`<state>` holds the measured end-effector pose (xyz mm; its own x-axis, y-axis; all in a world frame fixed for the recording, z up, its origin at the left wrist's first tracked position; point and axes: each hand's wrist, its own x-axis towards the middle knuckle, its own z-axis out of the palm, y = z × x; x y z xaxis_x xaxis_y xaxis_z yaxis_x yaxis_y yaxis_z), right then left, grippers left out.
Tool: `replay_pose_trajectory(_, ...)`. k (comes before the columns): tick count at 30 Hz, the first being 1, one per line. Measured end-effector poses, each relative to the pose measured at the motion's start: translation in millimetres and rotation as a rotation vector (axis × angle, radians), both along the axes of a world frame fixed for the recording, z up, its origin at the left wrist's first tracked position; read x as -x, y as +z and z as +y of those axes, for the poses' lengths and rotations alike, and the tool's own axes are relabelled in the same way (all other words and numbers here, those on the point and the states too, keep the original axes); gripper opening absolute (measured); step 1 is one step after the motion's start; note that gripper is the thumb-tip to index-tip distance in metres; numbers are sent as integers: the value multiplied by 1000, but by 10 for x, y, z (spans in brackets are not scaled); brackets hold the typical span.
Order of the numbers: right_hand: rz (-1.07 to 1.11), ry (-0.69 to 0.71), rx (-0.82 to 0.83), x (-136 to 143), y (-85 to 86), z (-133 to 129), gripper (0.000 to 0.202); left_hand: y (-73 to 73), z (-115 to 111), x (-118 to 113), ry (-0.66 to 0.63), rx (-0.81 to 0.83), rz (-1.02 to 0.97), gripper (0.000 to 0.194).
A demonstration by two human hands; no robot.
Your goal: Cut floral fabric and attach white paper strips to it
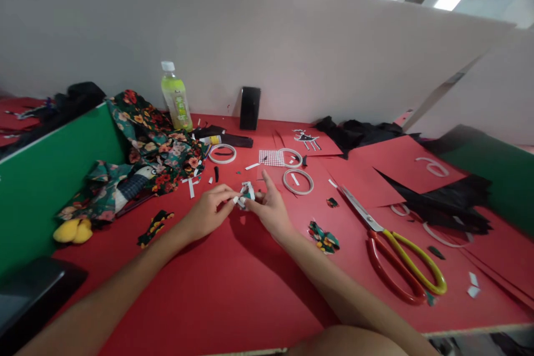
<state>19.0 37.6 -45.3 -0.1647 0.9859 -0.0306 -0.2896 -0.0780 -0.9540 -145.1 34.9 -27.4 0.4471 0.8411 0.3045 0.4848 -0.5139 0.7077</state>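
Note:
Near the middle of the red table, both hands hold a small dark-green fabric piece [248, 193] with white strips along it. My left hand [213, 208] pinches its left side with thumb and fingertips. On the right side, my right hand [270, 210] grips it between thumb and curled fingers, with the index finger pointing up and away. Part of the piece is hidden by the fingers. Beyond the hands lie tape rolls [298, 192] and a sheet of small white beads [271, 158]. Floral fabric cutouts [323, 238] lie to either side.
Large scissors [377, 228] with red and yellow handles lie open at right. Floral cloth [167, 147] is heaped at left beside a green bottle [177, 97]. A phone [250, 108] leans on the partition. Red sheets [413, 172] and black fabric [454, 206] occupy the right.

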Motion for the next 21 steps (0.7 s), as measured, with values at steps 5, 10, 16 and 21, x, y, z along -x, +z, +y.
replay_pose_trajectory(5, 4, -33, -17, 4, 15, -8, 109, 11, -42, -30, 17, 42, -3, 30)
replay_pose_trajectory(10, 15, -20, 0, -7, 38, -13, 108, -6, -29, -28, 45, 43, -27, 31)
replay_pose_trajectory(16, 45, 11, 35, -33, 93, -18, 103, -43, 4, -33, 134, 101, -113, 30)
replay_pose_trajectory(21, 35, 67, -10, -25, 90, -27, 101, -35, 6, -62, 153, 209, -224, 27)
